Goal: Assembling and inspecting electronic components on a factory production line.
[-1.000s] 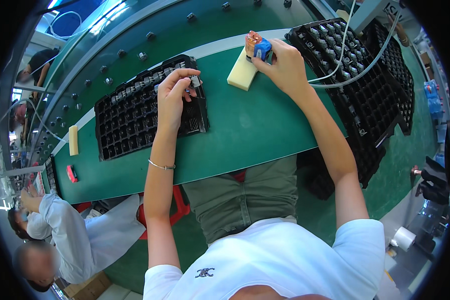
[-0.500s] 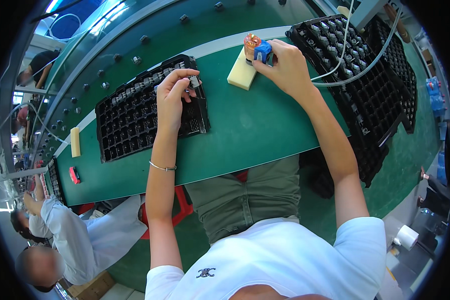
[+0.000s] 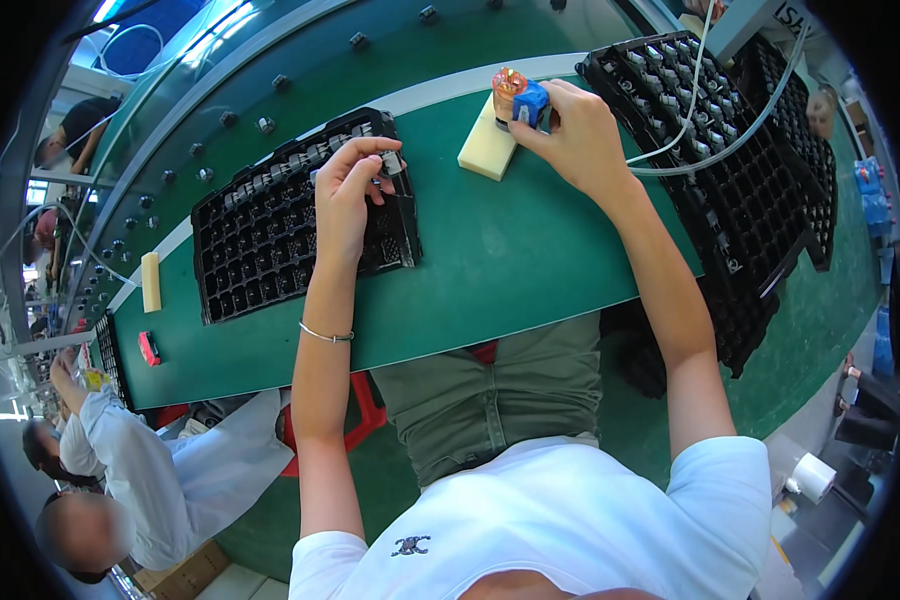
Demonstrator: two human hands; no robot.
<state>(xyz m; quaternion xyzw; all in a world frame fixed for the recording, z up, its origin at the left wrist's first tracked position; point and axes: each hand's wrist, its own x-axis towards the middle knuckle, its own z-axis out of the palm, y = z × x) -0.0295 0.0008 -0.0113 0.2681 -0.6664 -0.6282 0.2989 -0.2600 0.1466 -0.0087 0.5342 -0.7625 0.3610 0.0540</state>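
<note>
My left hand (image 3: 345, 195) is above the right end of a black compartment tray (image 3: 270, 235). Its fingers curl together around a small silvery metal part (image 3: 391, 160); the exact grip is partly hidden. Farther right, my right hand (image 3: 582, 135) grips a small rounded container (image 3: 510, 92), clear orange with a blue wrapping on the side by my thumb. That container is at the far end of a pale yellow foam block (image 3: 488, 150), which lies on the green table (image 3: 450, 270). Whether its base touches the foam is hard to tell. Similar metal parts fill the tray's far rows.
Black trays (image 3: 760, 190), some holding metal parts, overlap at the right, with clear tubes (image 3: 710, 150) crossing them. Beyond the table, a green surface (image 3: 320, 75) carries scattered small parts. Another foam block (image 3: 150, 283) and a red object (image 3: 149, 348) lie left. A person (image 3: 160, 470) sits at lower left.
Both hands keep almost the same places and grips. The seated person's hand at the far left has shifted slightly. Small parts on the far green surface have moved slightly left.
</note>
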